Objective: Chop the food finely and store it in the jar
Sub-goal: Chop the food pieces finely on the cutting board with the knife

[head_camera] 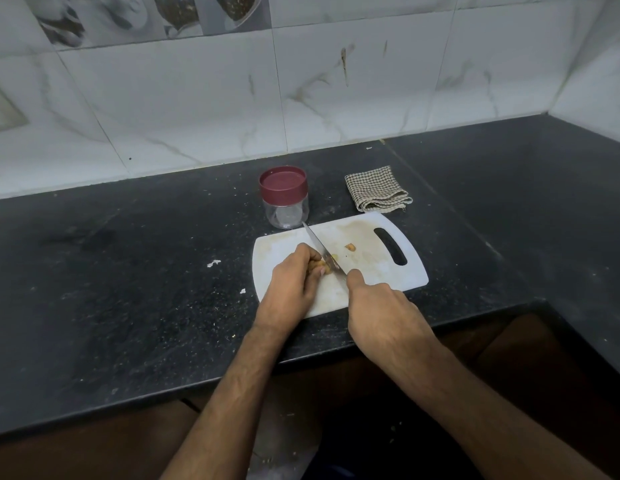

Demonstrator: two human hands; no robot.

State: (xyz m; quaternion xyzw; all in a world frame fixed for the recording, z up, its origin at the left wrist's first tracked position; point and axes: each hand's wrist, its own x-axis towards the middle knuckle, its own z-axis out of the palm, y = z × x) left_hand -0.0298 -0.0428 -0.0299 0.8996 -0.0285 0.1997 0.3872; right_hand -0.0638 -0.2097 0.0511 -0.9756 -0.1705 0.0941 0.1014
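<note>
Countertop board (370,268): food (319,264) under left hand (294,282).

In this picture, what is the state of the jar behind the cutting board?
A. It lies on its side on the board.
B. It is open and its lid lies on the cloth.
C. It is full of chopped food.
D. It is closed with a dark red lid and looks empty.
D: the jar stands upright on the counter with the lid on, and its clear body shows nothing inside.
</note>
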